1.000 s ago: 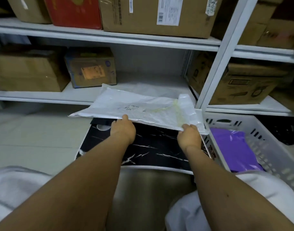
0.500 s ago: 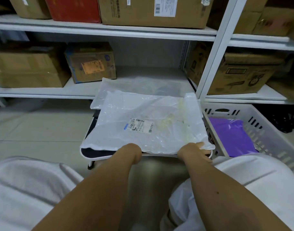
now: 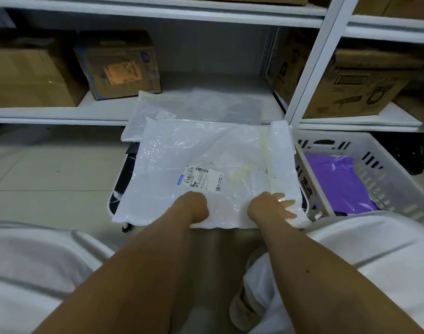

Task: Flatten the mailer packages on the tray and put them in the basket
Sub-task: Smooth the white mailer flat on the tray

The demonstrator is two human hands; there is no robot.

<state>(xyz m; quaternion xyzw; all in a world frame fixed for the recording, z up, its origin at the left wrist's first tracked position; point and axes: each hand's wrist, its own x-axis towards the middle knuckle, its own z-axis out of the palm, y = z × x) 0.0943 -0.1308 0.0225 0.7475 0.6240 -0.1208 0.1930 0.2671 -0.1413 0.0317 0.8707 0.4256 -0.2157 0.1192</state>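
mailer (image 3: 206, 165) on tray (image 3: 119, 186), basket (image 3: 384, 165) right of tray

White mailer (image 3: 206, 165) carries a barcode label (image 3: 196, 178), print illegible

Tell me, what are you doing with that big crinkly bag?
A person is pressing a white mailer package flat on a black tray. The left hand and right hand both rest on its near edge. Another clear mailer lies behind it. A purple mailer already sits in the white basket to the right.
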